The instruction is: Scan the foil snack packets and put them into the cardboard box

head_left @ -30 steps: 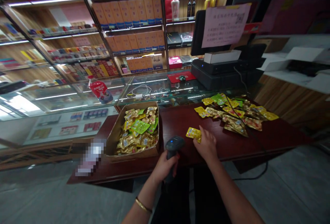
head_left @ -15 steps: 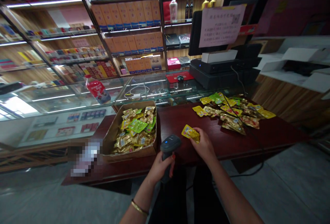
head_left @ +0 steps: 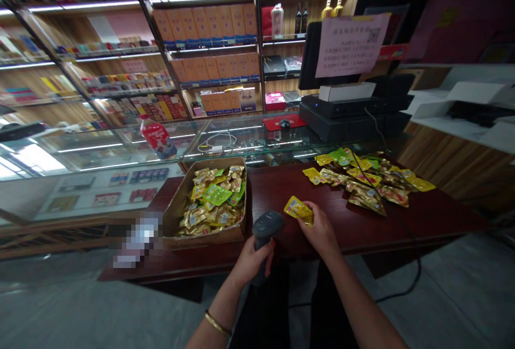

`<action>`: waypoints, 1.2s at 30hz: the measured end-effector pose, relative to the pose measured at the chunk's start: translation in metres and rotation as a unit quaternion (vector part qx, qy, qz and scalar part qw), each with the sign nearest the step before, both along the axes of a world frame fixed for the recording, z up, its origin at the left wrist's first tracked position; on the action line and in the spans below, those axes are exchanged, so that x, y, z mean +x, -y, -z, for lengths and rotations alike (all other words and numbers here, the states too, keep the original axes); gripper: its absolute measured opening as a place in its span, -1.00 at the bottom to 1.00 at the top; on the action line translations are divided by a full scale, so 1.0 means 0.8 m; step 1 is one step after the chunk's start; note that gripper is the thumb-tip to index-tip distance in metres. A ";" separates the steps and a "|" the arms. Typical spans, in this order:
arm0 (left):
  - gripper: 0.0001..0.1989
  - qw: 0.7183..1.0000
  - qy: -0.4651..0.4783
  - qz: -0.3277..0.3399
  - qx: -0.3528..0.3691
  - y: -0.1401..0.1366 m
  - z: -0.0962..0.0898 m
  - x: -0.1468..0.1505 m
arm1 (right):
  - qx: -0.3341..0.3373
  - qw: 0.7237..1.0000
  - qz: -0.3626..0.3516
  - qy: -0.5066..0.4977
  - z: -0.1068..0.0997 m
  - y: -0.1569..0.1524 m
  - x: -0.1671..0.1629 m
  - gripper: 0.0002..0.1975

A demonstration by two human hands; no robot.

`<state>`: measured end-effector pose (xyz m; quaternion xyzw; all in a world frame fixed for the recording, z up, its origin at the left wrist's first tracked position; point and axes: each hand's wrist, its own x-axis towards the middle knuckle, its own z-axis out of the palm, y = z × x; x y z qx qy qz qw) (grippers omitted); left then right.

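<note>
My left hand [head_left: 252, 261] is wrapped round the grip of a dark barcode scanner [head_left: 267, 224], its head tilted towards the right. Between the fingers of my right hand [head_left: 321, 229] is a yellow snack packet [head_left: 298, 209], held just right of the scanner with a printed label facing up. A cardboard box [head_left: 174, 204] of gold, yellow and green packets stands to the left on the dark red table [head_left: 261, 183]. On the table's right side lies a loose heap of similar packets [head_left: 362, 182], with a thin black cable crossing it.
Behind the table runs a glass counter [head_left: 249, 142] with a red drink bottle [head_left: 158, 137], a white cable [head_left: 217, 141] and a mouse [head_left: 285, 124]. A monitor [head_left: 311, 59] bearing a paper notice stands at the back right. A blurred-out patch covers the table's left corner.
The view has shifted slightly, moving the shelves and counter a little right and down. A blue light on the scanner's head no longer shows. Both hands keep their hold.
</note>
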<state>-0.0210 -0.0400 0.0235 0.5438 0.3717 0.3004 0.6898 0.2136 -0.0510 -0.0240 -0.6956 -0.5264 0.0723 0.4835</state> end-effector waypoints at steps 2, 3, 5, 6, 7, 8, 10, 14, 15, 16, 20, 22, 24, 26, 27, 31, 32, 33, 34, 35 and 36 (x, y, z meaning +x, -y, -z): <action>-0.58 1.000 -0.011 -0.014 -0.003 0.000 0.001 0.004 | -0.011 0.999 0.005 -0.045 0.002 0.001 0.004 -0.50; -0.57 1.000 -0.017 -0.025 -0.007 -0.001 0.001 0.006 | -0.015 0.997 0.012 -0.077 0.004 0.001 0.007 -0.46; -0.55 0.998 -0.029 -0.046 -0.019 -0.003 0.003 0.010 | -0.009 0.985 0.027 -0.168 0.007 -0.001 0.015 -0.37; -0.54 0.998 -0.033 -0.053 -0.025 -0.004 0.004 0.012 | 0.001 0.974 0.031 -0.222 0.007 -0.004 0.018 -0.33; -0.54 0.997 -0.035 -0.056 -0.031 -0.005 0.005 0.013 | 0.012 0.962 0.028 -0.273 0.003 -0.008 0.019 -0.30; -0.53 0.997 -0.034 -0.057 -0.037 -0.006 0.006 0.014 | 0.025 0.949 0.016 -0.313 -0.004 -0.013 0.017 -0.27; -0.53 0.997 -0.026 -0.053 -0.046 -0.008 0.009 0.015 | 0.045 0.934 -0.039 -0.351 -0.030 -0.031 -0.001 -0.27; -0.52 0.997 -0.017 -0.051 -0.046 -0.009 0.012 0.014 | 0.057 0.928 -0.206 -0.306 -0.109 -0.082 -0.084 -0.38; -0.51 0.997 -0.022 -0.055 -0.044 -0.009 0.011 0.014 | 0.057 0.924 -0.245 -0.288 -0.126 -0.095 -0.107 -0.40; -0.49 0.997 -0.030 -0.060 -0.043 -0.009 0.010 0.013 | 0.049 0.922 -0.278 -0.267 -0.139 -0.106 -0.126 -0.40; -0.47 0.995 -0.058 -0.069 -0.043 -0.010 0.006 0.013 | 0.058 0.958 -0.251 -0.123 -0.144 -0.123 -0.133 -0.54; -0.48 0.996 -0.060 -0.061 -0.039 -0.011 0.005 0.013 | 0.065 0.983 -0.169 -0.042 -0.121 -0.118 -0.095 -0.66; -0.48 0.996 -0.060 -0.058 -0.041 -0.010 0.004 0.012 | 0.027 0.998 -0.046 0.043 -0.094 -0.112 -0.040 -0.64; -0.49 0.995 -0.061 -0.060 -0.048 -0.010 0.005 0.012 | -0.052 0.988 0.077 0.126 -0.070 -0.113 0.015 -0.54; -0.49 0.995 -0.062 -0.062 -0.048 -0.009 0.005 0.013 | -0.093 0.976 0.115 0.158 -0.060 -0.116 0.037 -0.50; -0.47 0.995 -0.062 -0.066 -0.042 -0.009 0.007 0.013 | -0.189 0.938 0.149 0.248 -0.040 -0.129 0.076 -0.51; -0.46 0.995 -0.061 -0.068 -0.042 -0.009 0.007 0.013 | -0.188 0.934 0.146 0.264 -0.037 -0.127 0.074 -0.53; -0.45 0.995 -0.061 -0.069 -0.042 -0.010 0.007 0.013 | -0.181 0.933 0.142 0.277 -0.034 -0.122 0.068 -0.55; -0.45 0.995 -0.061 -0.071 -0.043 -0.010 0.007 0.013 | -0.170 0.934 0.132 0.285 -0.030 -0.113 0.060 -0.58; -0.45 0.994 -0.062 -0.073 -0.044 -0.010 0.006 0.013 | -0.159 0.937 0.115 0.289 -0.026 -0.102 0.051 -0.62; -0.45 0.994 -0.064 -0.074 -0.044 -0.010 0.006 0.013 | -0.149 0.942 0.091 0.287 -0.022 -0.088 0.042 -0.64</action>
